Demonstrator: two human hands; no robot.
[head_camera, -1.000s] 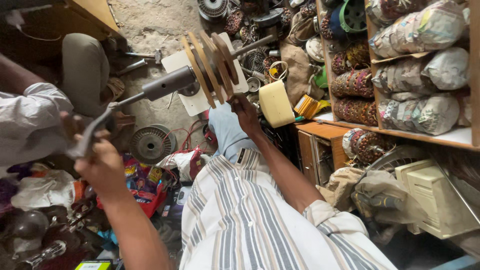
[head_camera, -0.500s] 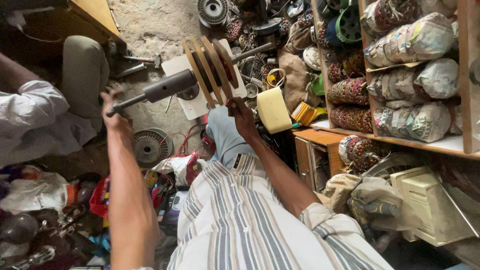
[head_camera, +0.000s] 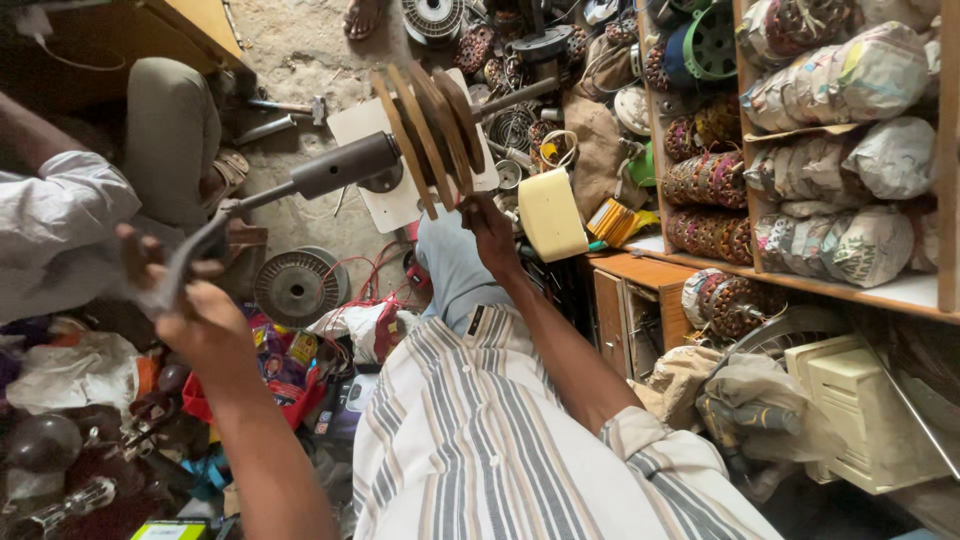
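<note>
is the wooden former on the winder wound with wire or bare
Bare as far as shows: the wooden former has only plain wood discs with dark slots between them, no wire visible. The right hand touches its lower edge; the left hand holds the crank handle.

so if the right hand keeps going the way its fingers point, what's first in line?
The right hand points up at the stack of brown wooden discs on the grey metal shaft. Its fingertips look at or against the lowest disc edge; depth is unclear.

wooden former discs (head_camera: 425, 130), matt and worn, sit on a dull grey metal shaft (head_camera: 340, 170); at 3 o'clock, crumpled paper bundles (head_camera: 850, 160) fill a smooth wooden shelf (head_camera: 800, 285).
</note>
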